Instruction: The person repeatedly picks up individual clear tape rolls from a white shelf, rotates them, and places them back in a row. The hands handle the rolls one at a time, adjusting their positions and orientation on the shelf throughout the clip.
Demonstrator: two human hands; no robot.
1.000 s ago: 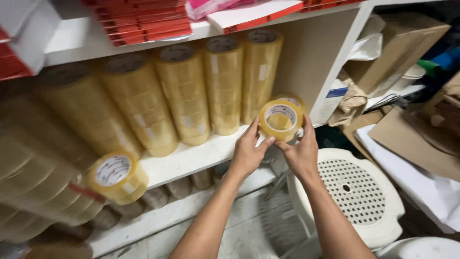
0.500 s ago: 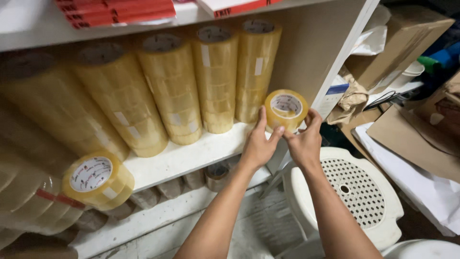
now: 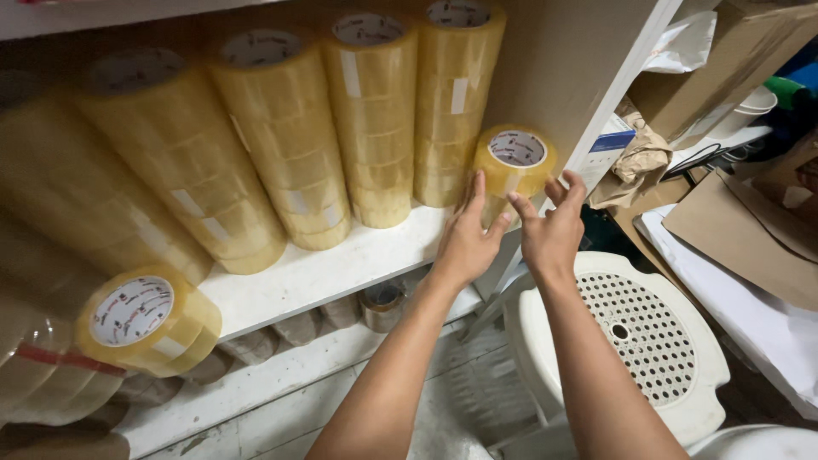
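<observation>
A storage corner with a white shelf (image 3: 341, 264) full of yellowish packing tape; this is where the work is done. The single tape roll (image 3: 514, 163) stands at the right end of the shelf, at about 1 o'clock from the hands, leaning against the brown side wall (image 3: 562, 68). The left hand (image 3: 467, 238) has flat, spread fingers that touch the lower side of the roll, and the right hand (image 3: 550, 230) is open too, its fingertips just beside the roll at 3 o'clock; neither hand grips it. I judge the step to be setting this roll into its place at the end of the row. The next move would need a soft push or a careful release, so the roll does not tip off the edge. At 9 o'clock from the roll are tall stacks of tape (image 3: 375, 119), upright or tilted. Far at 8 o'clock lies another loose roll (image 3: 145, 319). Below the right hand is a white plastic stool (image 3: 648, 341).
</observation>
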